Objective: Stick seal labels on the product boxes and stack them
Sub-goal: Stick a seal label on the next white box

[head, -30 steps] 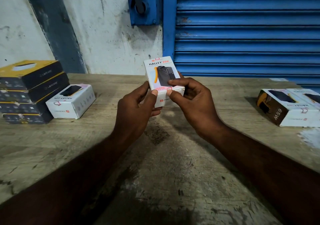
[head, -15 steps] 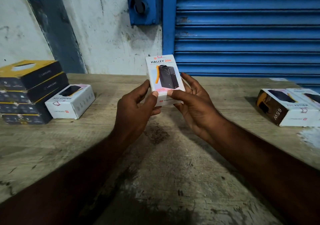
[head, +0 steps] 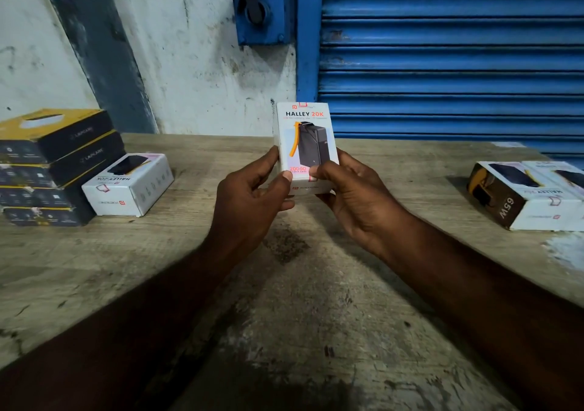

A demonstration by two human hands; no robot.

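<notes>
Since one second earlier, the held product box [head: 305,145] has risen from a backward lean to nearly upright, so that its printed front, marked HALLEY 20K, squarely faces the camera. The fingers of the right hand [head: 350,195], previously curled over the lower front, have shifted behind the box.

Left hand [head: 252,195]: thumb pressed on the lower left of the front, fingers curled round the left side and back, clamped on the box.

Right hand: thumb on the lower right of the front, fingers wrapped behind, likewise clamped on the box.

Both hands hold the box above the middle of the wooden surface [head: 410,173], clear of it, with its lower end seated between them. A small red-outlined tab [head: 302,104] sits at the top edge of the box; whether it is a seal label cannot be told.

At left, a second white box [head: 128,184] lies flat on the surface, its print upside down to the viewer, just beside a stack of dark boxes [head: 53,164] with yellow tops.

At right, well apart from the hands, flat white-topped boxes [head: 531,195] lie side by side, the nearest showing a brown side marked 65W; the frame edge cuts off the group.

Behind the surface stand a blue roller shutter [head: 442,47] and a blue housing [head: 262,9] mounted on a stained white wall [head: 189,63].
</notes>
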